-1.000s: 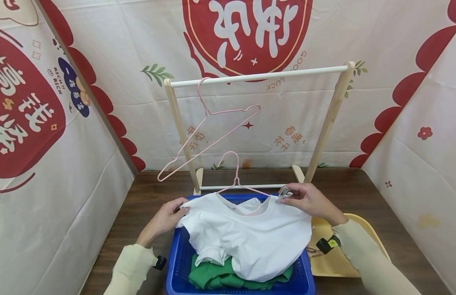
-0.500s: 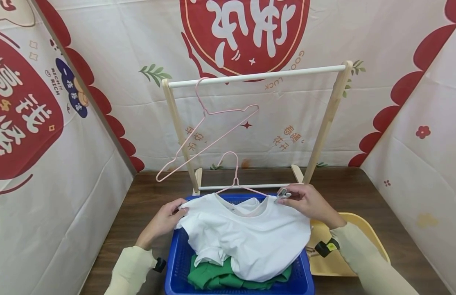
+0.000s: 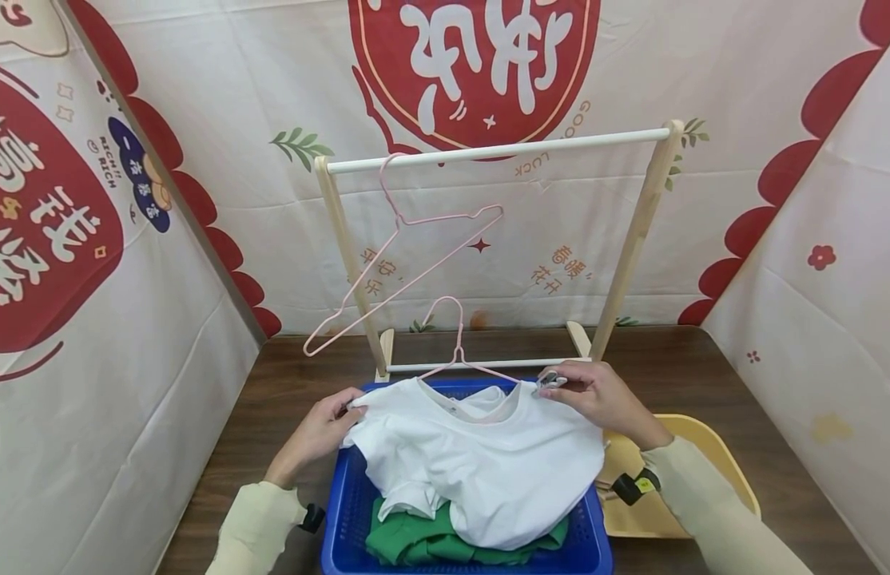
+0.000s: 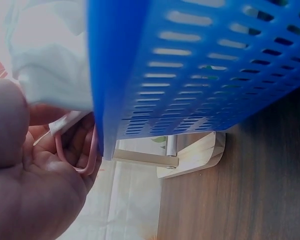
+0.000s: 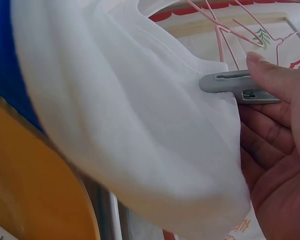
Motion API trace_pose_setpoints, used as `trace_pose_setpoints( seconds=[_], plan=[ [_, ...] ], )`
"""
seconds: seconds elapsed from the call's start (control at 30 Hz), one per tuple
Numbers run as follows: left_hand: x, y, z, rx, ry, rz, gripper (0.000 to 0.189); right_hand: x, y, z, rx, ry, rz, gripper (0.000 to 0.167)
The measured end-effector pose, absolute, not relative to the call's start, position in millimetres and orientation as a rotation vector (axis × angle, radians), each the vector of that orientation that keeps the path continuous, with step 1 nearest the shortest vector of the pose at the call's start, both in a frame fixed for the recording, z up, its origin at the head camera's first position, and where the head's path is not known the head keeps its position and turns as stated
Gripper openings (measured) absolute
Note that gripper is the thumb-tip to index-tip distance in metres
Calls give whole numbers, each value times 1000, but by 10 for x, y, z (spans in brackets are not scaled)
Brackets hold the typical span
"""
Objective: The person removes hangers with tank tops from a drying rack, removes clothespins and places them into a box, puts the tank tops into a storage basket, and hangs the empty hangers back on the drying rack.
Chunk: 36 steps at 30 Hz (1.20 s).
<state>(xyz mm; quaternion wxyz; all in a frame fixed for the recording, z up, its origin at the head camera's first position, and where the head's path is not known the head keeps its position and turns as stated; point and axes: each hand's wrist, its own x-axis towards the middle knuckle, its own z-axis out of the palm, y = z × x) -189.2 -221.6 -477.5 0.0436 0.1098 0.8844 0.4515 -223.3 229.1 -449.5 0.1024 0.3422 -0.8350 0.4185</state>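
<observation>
A white T-shirt (image 3: 481,463) lies over a blue basket (image 3: 331,511), with a pink hanger (image 3: 459,327) inside it and the hook rising out of the neckline. My left hand (image 3: 323,423) holds the shirt's left shoulder. In the left wrist view the pink hanger's looped end (image 4: 92,155) shows against the fingers of that hand, beside the white cloth. My right hand (image 3: 603,399) pinches a grey clothespin (image 5: 230,86) between thumb and fingers. The clothespin's tip sits over the cloth at the right shoulder, beside the collar.
Behind the basket stands a wooden rack with a white rail (image 3: 502,150), where a second pink hanger (image 3: 416,279) hangs tilted. Green cloth (image 3: 445,539) lies in the basket under the shirt. A yellow tray (image 3: 653,519) with wooden clothespins (image 3: 606,489) is at the right.
The right hand and clothespin have dipped slightly at the shirt's shoulder. The left hand keeps its hold, and the head view has shifted a little.
</observation>
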Motion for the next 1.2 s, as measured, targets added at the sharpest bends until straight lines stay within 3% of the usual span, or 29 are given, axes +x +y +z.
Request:
trace_pose_setpoints(
  seconds=[1.2],
  plan=[
    [-1903, -2209, -4793, 316, 2705, 1404, 14, -2159, 2334, -4329, 960, -2410, 1078, 24]
  ],
)
